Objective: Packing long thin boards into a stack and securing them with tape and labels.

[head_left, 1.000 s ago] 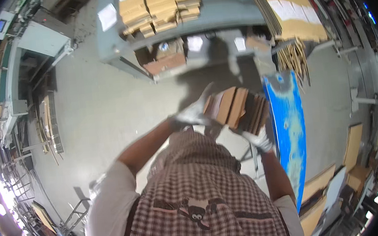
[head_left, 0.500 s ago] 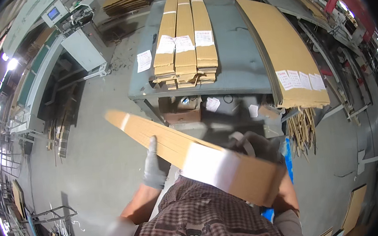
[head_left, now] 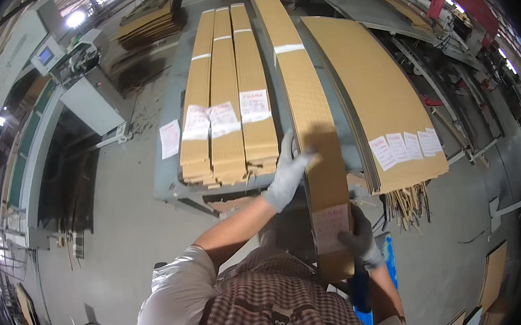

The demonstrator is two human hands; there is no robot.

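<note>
A long bundle of cardboard strips [head_left: 304, 86], bound with a white band [head_left: 289, 48], points away from me over the table. Its far part lies between the other stacks, and its near end sticks out over the table's front edge toward me. My left hand [head_left: 289, 171], in a light grey glove, grips the bundle's left side with the thumb over the top. My right hand [head_left: 362, 240], in a darker glove, holds the right side of the near end beside a paper label [head_left: 332, 227]. Some fingers of both hands are hidden under the bundle.
Three banded cardboard bundles [head_left: 221, 85] with labels lie left on the blue-grey table [head_left: 176, 170]. A wide cardboard stack [head_left: 379, 88] with several labels is at right, above thin scraps [head_left: 406, 206]. A grey machine [head_left: 91, 100] stands far left; a loose label [head_left: 170, 138] lies at the table's left edge.
The bundle has swung from slanting across my body to pointing away over the table, right of the three bundles. My left hand has moved forward and right with it; the table appears closer.
</note>
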